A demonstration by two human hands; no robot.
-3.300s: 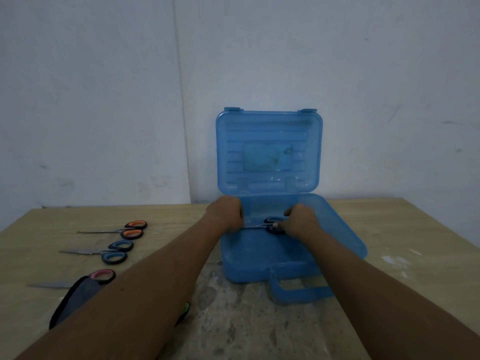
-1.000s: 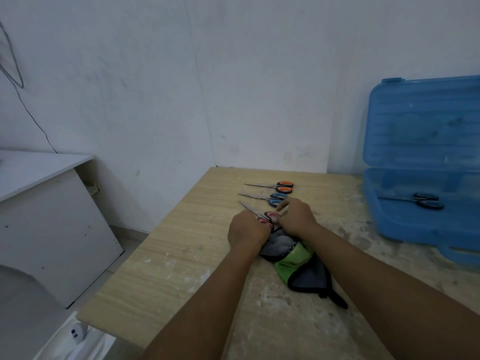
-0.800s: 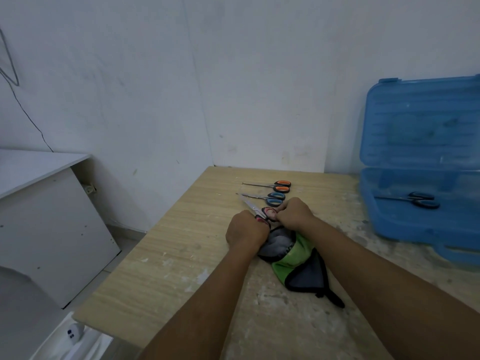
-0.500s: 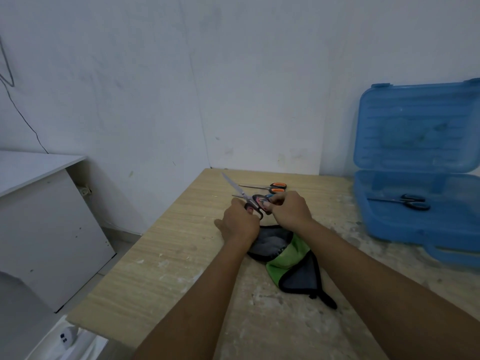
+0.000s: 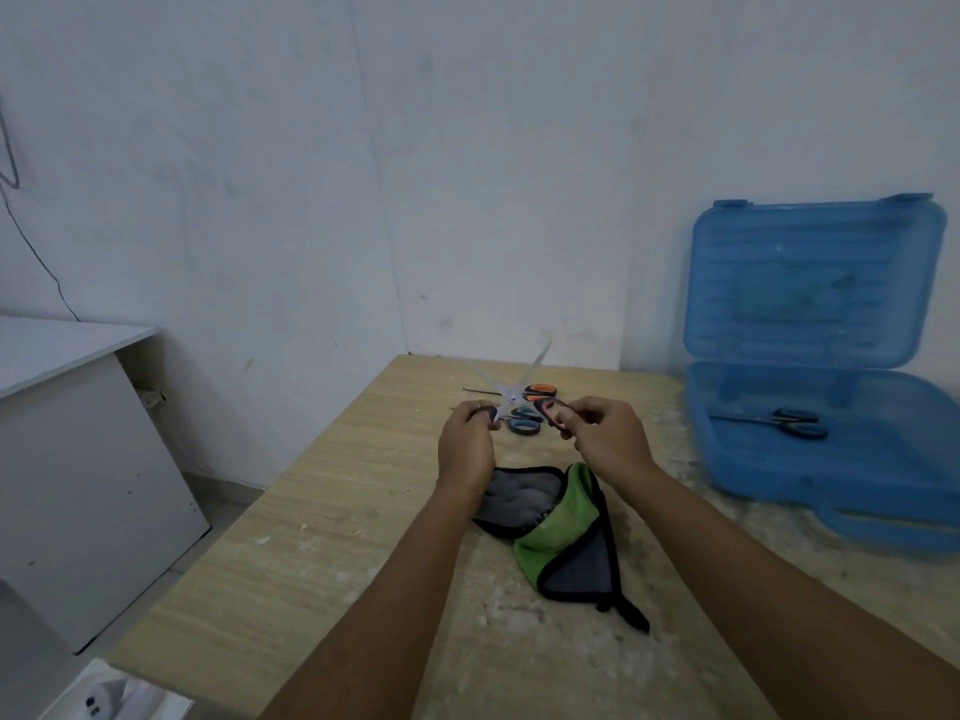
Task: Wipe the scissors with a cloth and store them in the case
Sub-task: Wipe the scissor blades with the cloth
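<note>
**Inspector:** State of the hands?

**Assistant:** Both are raised above the table [image 5: 332, 511], in front of the person. The left hand [image 5: 464, 449] pinches one handle loop of the scissors [image 5: 511, 395]. The right hand [image 5: 609, 438] has its fingers curled round the other loop. The loops are drawn apart and the blades stand open in a cross, tips pointing up and away toward the wall [image 5: 519, 148].

**Inspector:** Colour of the handles?

**Assistant:** Dark with some pink. The fingers cover most of them.

**Inspector:** The cloth?

**Assistant:** The cloth [image 5: 550, 517] is grey and green with a black edge. It lies bunched on the table on the near side of the hands. Both hands are held above it and the scissors are apart from it.

**Inspector:** The case?

**Assistant:** The blue case [image 5: 878, 491] sits at the right of the table and is open. Its lid [image 5: 815, 283] stands upright by the wall. A black-handled pair [image 5: 779, 420] lies flat in the base, blades pointing left.

**Inspector:** Anything else on the table?

**Assistant:** Two more pairs lie beyond the hands. The orange-handled pair [image 5: 541, 391] is farther off. The blue-handled pair [image 5: 523, 424] is nearer and partly hidden behind the raised scissors.

**Inspector:** Surroundings?

**Assistant:** A white cabinet [image 5: 78, 459] stands left of the table. A thin cable [image 5: 31, 241] runs down the wall above it.
</note>
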